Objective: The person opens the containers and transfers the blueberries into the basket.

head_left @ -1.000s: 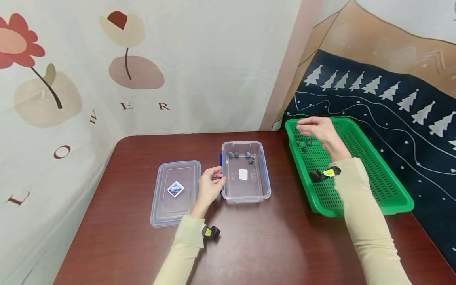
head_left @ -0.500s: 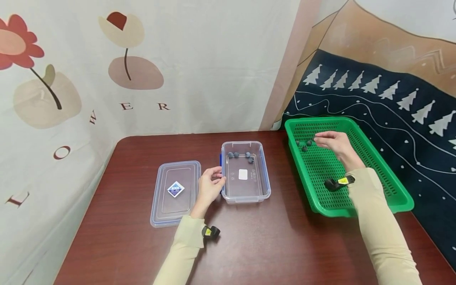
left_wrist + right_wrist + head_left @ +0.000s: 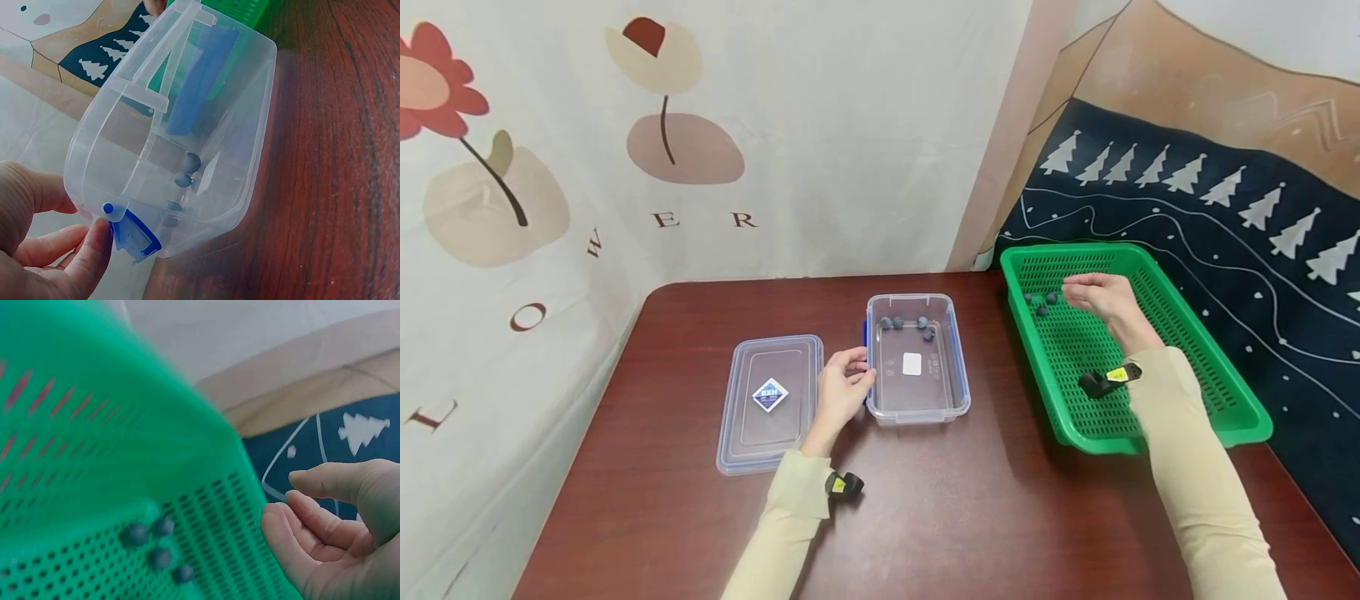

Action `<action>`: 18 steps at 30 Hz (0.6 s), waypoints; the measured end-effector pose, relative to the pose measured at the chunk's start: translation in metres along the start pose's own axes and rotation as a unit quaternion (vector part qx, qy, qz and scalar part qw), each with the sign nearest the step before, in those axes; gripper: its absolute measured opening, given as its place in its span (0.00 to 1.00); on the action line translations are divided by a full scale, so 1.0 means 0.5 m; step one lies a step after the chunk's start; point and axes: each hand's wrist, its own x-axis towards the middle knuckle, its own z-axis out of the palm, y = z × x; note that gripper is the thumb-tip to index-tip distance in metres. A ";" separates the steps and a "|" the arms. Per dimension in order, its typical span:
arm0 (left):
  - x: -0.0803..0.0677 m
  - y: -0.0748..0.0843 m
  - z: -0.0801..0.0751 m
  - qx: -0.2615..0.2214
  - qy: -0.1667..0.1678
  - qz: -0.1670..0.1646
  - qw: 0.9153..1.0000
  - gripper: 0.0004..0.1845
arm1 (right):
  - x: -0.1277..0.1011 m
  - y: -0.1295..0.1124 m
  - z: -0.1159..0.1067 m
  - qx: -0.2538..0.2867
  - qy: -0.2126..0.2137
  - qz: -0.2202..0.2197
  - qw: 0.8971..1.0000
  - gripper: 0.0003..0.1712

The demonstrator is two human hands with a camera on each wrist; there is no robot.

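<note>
My left hand (image 3: pixel 841 392) holds the left side of a clear plastic box (image 3: pixel 917 400), with fingertips by its blue latch (image 3: pixel 134 236). Several dark, round berries that look like blueberries (image 3: pixel 898 323) lie inside, toward the far end. Over a green perforated basket (image 3: pixel 1063 425) hovers my right hand (image 3: pixel 1105 304), its thumb and fingers bent toward each other. No berry shows between them in the right wrist view. More blueberries (image 3: pixel 159 557) rest on the basket's floor, near its far left corner.
A clear lid (image 3: pixel 767 446) with a blue diamond label lies left of the box. All of it stands on a reddish-brown table (image 3: pixel 925 517). Patterned cloth (image 3: pixel 865 150) hangs behind, and dark tree-printed cloth (image 3: pixel 1210 233) borders the basket on the right.
My right hand has moved from the basket's far left corner rightward and a little nearer, then stayed almost still. The left hand and the box have kept their places.
</note>
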 end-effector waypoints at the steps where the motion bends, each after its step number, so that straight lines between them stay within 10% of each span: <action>1: 0.000 0.001 0.000 0.000 0.000 0.002 1.000 0.18 | 0.000 -0.008 0.006 0.008 -0.003 -0.007 1.000 0.02; 9: 0.001 0.000 -0.001 -0.010 0.002 0.008 1.000 0.18 | 0.001 -0.071 0.079 0.049 -0.031 -0.040 0.998 0.07; 18: -0.017 0.076 -0.010 -0.013 -0.005 0.011 1.000 0.16 | 0.020 -0.110 0.192 -0.022 -0.053 -0.053 0.997 0.22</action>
